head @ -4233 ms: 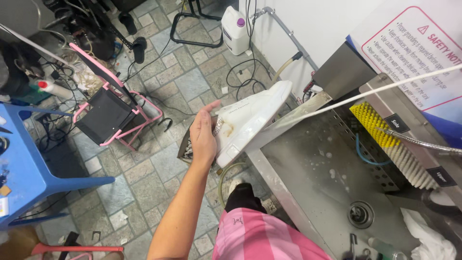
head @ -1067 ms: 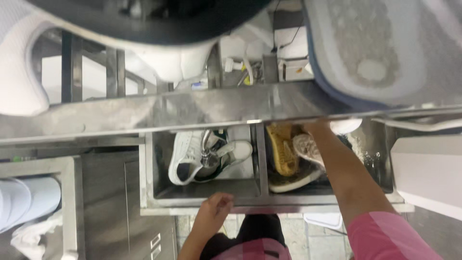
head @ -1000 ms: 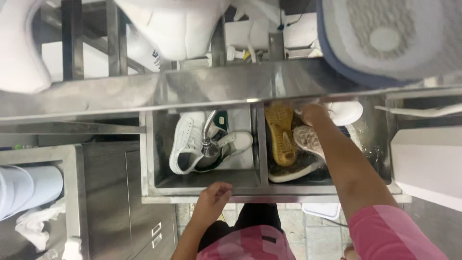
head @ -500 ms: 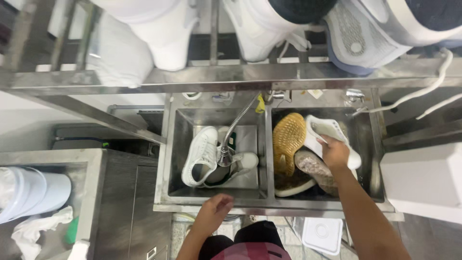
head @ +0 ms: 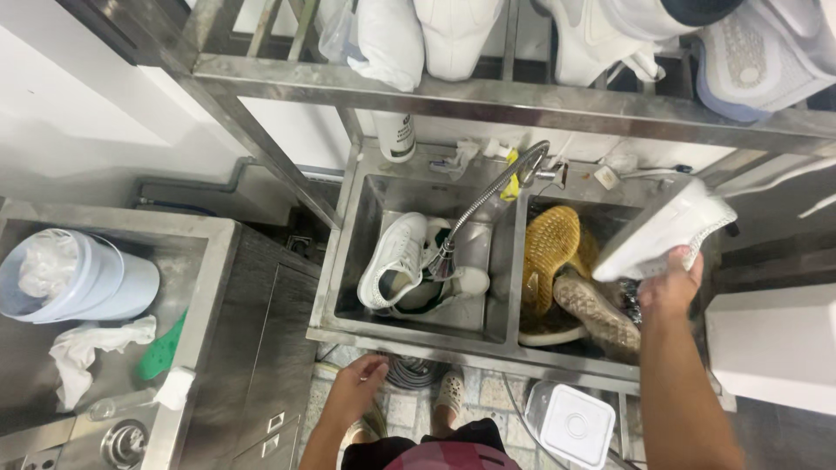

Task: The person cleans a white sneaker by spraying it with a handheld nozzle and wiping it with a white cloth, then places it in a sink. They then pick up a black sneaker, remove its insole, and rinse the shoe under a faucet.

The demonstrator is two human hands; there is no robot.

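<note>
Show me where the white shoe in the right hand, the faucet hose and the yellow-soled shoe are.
white shoe (head: 666, 228), head view, on its side wall.
faucet hose (head: 488, 193), head view, on the curved metal middle.
yellow-soled shoe (head: 552, 248), head view, on the sole.

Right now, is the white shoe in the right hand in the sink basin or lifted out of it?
Lifted out. The right hand holds the white shoe tilted, above the right basin, clear of the shoes lying inside.
</note>
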